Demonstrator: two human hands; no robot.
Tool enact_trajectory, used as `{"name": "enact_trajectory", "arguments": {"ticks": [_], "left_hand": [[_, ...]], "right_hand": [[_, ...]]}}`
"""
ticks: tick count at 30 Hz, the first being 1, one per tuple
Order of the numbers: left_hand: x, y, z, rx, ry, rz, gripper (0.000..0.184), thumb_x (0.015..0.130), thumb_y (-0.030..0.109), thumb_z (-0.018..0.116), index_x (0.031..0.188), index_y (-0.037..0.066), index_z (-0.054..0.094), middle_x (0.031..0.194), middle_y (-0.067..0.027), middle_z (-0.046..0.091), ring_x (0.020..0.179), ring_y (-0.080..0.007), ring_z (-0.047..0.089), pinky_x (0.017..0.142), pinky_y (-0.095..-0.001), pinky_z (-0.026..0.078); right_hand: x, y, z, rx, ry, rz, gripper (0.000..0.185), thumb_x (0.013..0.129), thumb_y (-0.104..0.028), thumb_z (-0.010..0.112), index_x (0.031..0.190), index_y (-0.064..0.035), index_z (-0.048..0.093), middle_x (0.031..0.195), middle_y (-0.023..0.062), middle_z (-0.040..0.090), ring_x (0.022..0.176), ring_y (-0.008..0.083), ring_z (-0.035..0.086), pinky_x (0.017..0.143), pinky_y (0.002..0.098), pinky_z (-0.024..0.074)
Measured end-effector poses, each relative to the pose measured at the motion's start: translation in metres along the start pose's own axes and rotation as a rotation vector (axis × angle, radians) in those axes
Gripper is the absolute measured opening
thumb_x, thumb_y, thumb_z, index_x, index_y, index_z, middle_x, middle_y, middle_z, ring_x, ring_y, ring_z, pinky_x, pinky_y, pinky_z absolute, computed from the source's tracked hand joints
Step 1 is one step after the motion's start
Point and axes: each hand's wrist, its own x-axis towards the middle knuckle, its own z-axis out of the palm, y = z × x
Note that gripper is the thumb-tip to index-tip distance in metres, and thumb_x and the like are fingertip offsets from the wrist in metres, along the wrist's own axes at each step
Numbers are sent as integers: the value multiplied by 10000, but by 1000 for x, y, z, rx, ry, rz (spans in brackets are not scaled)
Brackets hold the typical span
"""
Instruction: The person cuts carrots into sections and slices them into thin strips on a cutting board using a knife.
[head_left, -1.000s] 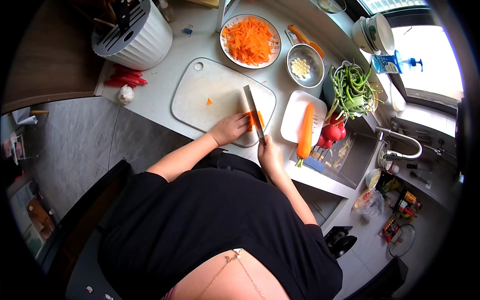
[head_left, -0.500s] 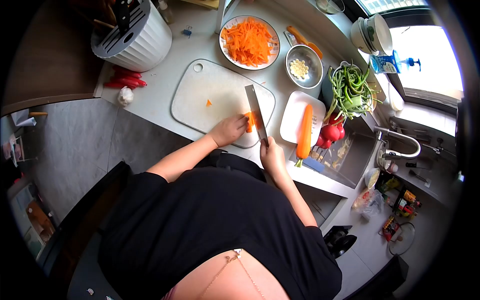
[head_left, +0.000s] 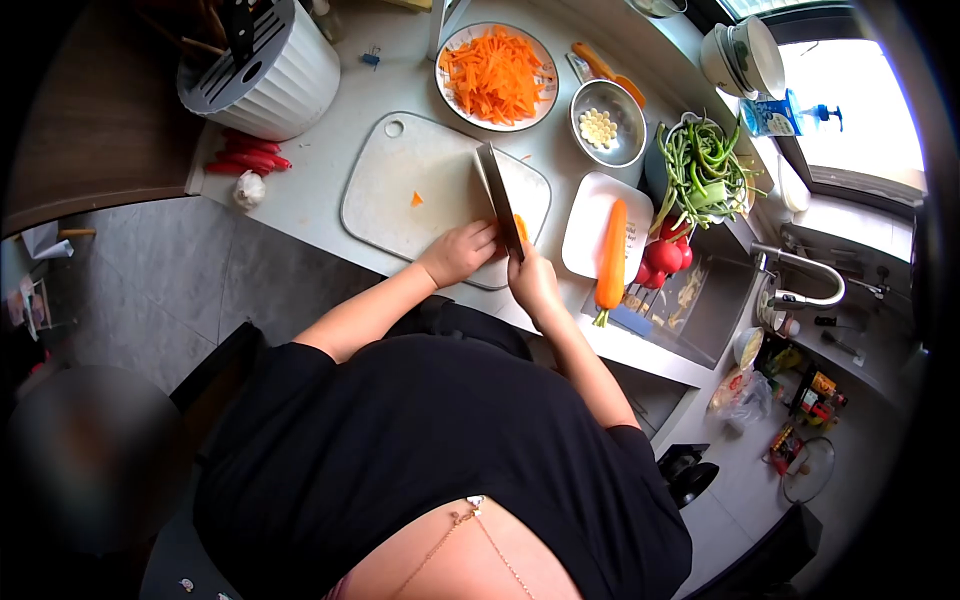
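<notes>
My right hand (head_left: 534, 282) is wrapped round the handle of a kitchen knife (head_left: 497, 195), whose broad blade points away from me over the light cutting board (head_left: 395, 190). Bits of cut carrot (head_left: 520, 228) show just right of the blade; the rest of that piece is hidden behind the blade and fingers. Close against the blade's left side, my left hand (head_left: 460, 254) has its fingers bent and closed over the carrot piece. A small carrot scrap (head_left: 417, 199) lies on the board's left half.
Beyond the board stand a plate of shredded carrot (head_left: 497, 75) and a steel bowl of garlic cloves (head_left: 608, 122). On the right are a whole carrot (head_left: 612, 262) on a white tray (head_left: 590, 205), radishes (head_left: 663, 256) and the sink (head_left: 705, 310). Red chilies (head_left: 248, 153) and garlic (head_left: 249, 190) lie left.
The knife has moved left and toward the left hand, now covering most of the carrot piece. My right hand has shifted slightly up and left. A blurred round shape has appeared at lower left.
</notes>
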Motion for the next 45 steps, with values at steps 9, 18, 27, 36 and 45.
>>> {"name": "enact_trajectory", "arguments": {"ticks": [9,18,27,36,45], "left_hand": [[-8,-7,8,61,-98,7,255,842,110,533,1056,-3,612,1200,-141,568,1024,-298,572,797,-373,520],[-4,-4,6,39,-52,9,289,825,124,554,1085,9,605,1219,-136,558,1040,-301,567,847,-378,504],[-8,-4,7,24,-95,-61,218,823,105,554,1010,2,600,1088,-130,571,933,-294,573,740,-391,514],[-4,-3,4,30,-44,8,267,811,110,514,1042,16,607,1189,-132,563,1021,-289,559,825,-369,512],[0,0,-1,4,-58,-23,242,809,128,591,1019,9,600,1129,-146,570,1029,-314,557,825,-388,500]], "right_hand": [[-44,11,-14,-5,23,-80,175,899,-180,522,865,-9,539,701,279,609,678,454,612,640,533,487],[-4,-3,4,-51,15,-38,194,899,-192,501,861,-5,534,736,281,615,698,461,607,661,549,474],[-36,2,-19,4,28,-12,222,912,-204,517,837,0,563,687,279,607,679,460,608,648,537,482],[-34,-1,-10,-13,-40,24,221,903,-204,511,868,8,560,705,278,614,687,461,609,669,540,483],[2,1,-4,95,95,-93,228,890,-197,536,869,25,584,704,281,612,703,458,608,658,527,480]]}}
